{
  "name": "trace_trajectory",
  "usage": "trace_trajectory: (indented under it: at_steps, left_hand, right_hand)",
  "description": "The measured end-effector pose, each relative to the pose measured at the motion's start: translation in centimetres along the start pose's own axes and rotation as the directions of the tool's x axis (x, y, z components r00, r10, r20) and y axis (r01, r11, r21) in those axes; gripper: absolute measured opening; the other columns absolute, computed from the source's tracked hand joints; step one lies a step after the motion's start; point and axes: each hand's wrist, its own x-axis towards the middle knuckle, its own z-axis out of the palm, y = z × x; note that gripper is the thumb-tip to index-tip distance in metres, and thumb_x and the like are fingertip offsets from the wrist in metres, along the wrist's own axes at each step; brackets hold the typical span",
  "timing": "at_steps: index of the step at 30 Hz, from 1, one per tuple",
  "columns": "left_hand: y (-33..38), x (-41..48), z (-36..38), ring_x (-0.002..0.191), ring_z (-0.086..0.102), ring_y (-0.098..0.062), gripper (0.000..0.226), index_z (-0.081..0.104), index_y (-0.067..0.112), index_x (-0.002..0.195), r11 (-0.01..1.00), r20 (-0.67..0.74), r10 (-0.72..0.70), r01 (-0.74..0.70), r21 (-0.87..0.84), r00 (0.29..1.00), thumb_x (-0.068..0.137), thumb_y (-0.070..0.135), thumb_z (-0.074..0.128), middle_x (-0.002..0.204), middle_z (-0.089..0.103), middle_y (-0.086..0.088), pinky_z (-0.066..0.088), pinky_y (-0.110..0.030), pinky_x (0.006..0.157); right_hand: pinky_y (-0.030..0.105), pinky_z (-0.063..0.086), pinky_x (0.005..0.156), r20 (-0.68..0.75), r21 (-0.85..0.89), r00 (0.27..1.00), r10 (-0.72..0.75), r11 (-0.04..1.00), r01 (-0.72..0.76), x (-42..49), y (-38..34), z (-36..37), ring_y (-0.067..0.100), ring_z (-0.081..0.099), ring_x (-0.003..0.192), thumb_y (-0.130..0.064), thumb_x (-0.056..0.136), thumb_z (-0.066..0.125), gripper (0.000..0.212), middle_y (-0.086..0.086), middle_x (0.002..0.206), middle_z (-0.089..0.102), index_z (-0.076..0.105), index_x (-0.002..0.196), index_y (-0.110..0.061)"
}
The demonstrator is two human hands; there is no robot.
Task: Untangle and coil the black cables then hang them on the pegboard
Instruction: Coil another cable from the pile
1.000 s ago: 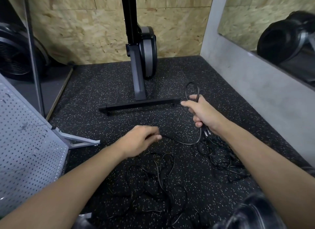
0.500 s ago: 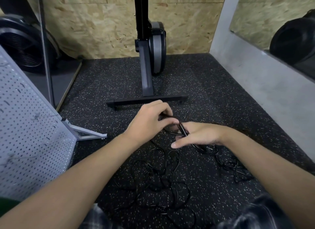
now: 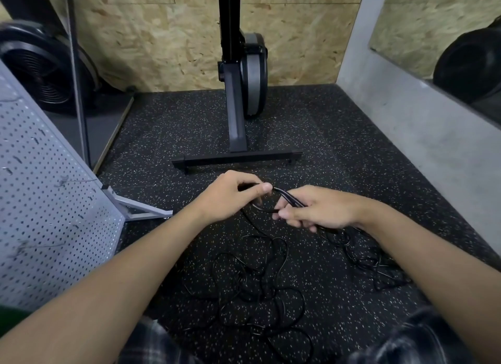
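Observation:
Thin black cables (image 3: 254,285) lie tangled on the speckled floor below my hands, with a second clump (image 3: 374,266) under my right forearm. My left hand (image 3: 230,198) pinches a cable strand between thumb and forefinger. My right hand (image 3: 317,209) grips a small bundle of cable loops (image 3: 284,195) that runs between both hands. A grey pegboard (image 3: 46,217) leans at the left on a metal foot (image 3: 141,211), with a few hooks on it.
A black exercise machine (image 3: 238,92) stands on a crossbar base (image 3: 238,158) just beyond my hands. OSB wall behind, concrete wall and mirror at the right. A black fan (image 3: 40,68) and a thin pole (image 3: 77,73) are at the left.
My right hand came down and left from a raised position with its loop. My left hand rose to meet it. Both hands now hold the cable close together.

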Motion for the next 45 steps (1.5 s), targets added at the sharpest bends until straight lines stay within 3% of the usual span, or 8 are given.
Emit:
trace_trajectory:
  at_steps: [6, 11, 18, 24, 28, 35, 40, 45]
  left_hand:
    - [-2.4, -0.1, 0.9, 0.100, 0.075, -0.029, 0.059, 0.078, 0.020, 0.088, 0.891, 0.036, -0.272, 0.265, -0.369, 0.962, 0.111, 0.052, 0.034, 0.087, 0.077, -0.009, 0.039, -0.055, 0.117]
    - [-1.8, -0.1, 2.4, 0.100, 0.072, -0.026, 0.039, 0.064, 0.010, 0.109, 0.856, 0.099, -0.331, 0.343, -0.387, 0.938, 0.116, 0.030, 0.031, 0.097, 0.075, -0.012, 0.054, -0.047, 0.100]
    - [1.2, 0.5, 3.9, 0.071, 0.071, -0.025, 0.032, 0.072, 0.022, 0.116, 0.781, -0.062, -0.349, 0.254, -0.571, 0.935, 0.113, 0.031, 0.042, 0.070, 0.067, -0.006, 0.061, -0.049, 0.084]
    - [2.6, 1.2, 5.4, 0.066, 0.059, -0.017, 0.035, 0.066, 0.030, 0.117, 0.765, 0.011, -0.313, 0.259, -0.589, 0.950, 0.114, 0.014, 0.035, 0.087, 0.062, -0.006, 0.057, -0.047, 0.081]
    - [2.3, 1.1, 5.5, 0.070, 0.060, -0.012, 0.032, 0.062, 0.016, 0.135, 0.745, 0.067, -0.299, 0.276, -0.608, 0.952, 0.113, 0.009, 0.039, 0.095, 0.063, -0.005, 0.057, -0.029, 0.069]
    - [1.7, 0.9, 4.7, 0.073, 0.076, -0.023, 0.033, 0.056, 0.005, 0.119, 0.485, 0.038, -0.415, 0.257, -0.836, 0.909, 0.093, 0.008, 0.075, 0.082, 0.075, -0.014, 0.065, -0.034, 0.070]
    - [2.6, 1.0, 5.8, 0.072, 0.072, -0.009, 0.021, 0.061, 0.014, 0.096, 0.616, 0.121, -0.332, 0.312, -0.724, 0.936, 0.105, 0.034, 0.059, 0.086, 0.074, -0.003, 0.061, -0.030, 0.077]
    - [1.4, 0.4, 6.7, 0.098, 0.069, -0.006, 0.020, 0.059, 0.015, 0.108, 0.903, 0.262, -0.137, 0.229, -0.363, 0.955, 0.109, 0.034, 0.054, 0.104, 0.076, 0.001, 0.052, -0.037, 0.094]
  right_hand:
    - [0.024, 0.038, 0.055, -0.222, 0.240, 0.975, 0.001, 0.969, 0.053, 0.0, 0.4, -0.5, 0.007, 0.038, 0.058, -0.027, 0.112, 0.046, 0.026, -0.012, 0.066, 0.044, 0.063, 0.106, -0.008]
    - [0.023, 0.038, 0.055, -0.397, 0.218, 0.918, 0.010, 0.972, 0.084, 0.8, 0.9, 0.3, 0.005, 0.041, 0.057, -0.028, 0.112, 0.046, 0.026, -0.013, 0.063, 0.044, 0.062, 0.099, -0.013]
    - [0.029, 0.049, 0.060, -0.559, 0.166, 0.829, 0.005, 0.980, 0.107, 1.8, 1.5, 0.8, 0.008, 0.053, 0.061, -0.029, 0.107, 0.058, 0.016, -0.010, 0.071, 0.062, 0.070, 0.117, -0.028]
    - [0.039, 0.050, 0.063, -0.610, 0.271, 0.789, 0.068, 0.954, 0.127, 2.6, 1.1, 2.0, 0.016, 0.056, 0.061, -0.029, 0.104, 0.065, 0.013, -0.002, 0.090, 0.075, 0.070, 0.116, -0.031]
    - [0.037, 0.048, 0.062, -0.597, 0.314, 0.798, 0.083, 0.939, 0.137, 2.7, 0.9, 2.2, 0.014, 0.053, 0.059, -0.029, 0.104, 0.066, 0.008, 0.007, 0.075, 0.068, 0.073, 0.106, -0.032]
    - [0.024, 0.045, 0.051, -0.529, 0.497, 0.831, 0.173, 0.857, 0.137, 2.5, 0.8, 1.8, 0.011, 0.049, 0.057, -0.027, 0.102, 0.069, 0.016, 0.006, 0.067, 0.057, 0.079, 0.106, -0.015]
    - [0.029, 0.050, 0.050, -0.435, 0.652, 0.873, 0.221, 0.746, 0.136, 1.9, -0.6, 0.9, 0.013, 0.052, 0.050, -0.027, 0.107, 0.061, 0.022, -0.003, 0.057, 0.048, 0.077, 0.110, -0.013]
    - [0.027, 0.050, 0.064, -0.583, 0.561, 0.780, 0.228, 0.808, 0.182, 1.4, -0.6, -0.2, 0.012, 0.054, 0.071, -0.031, 0.108, 0.057, 0.024, 0.000, 0.088, 0.061, 0.071, 0.094, -0.017]
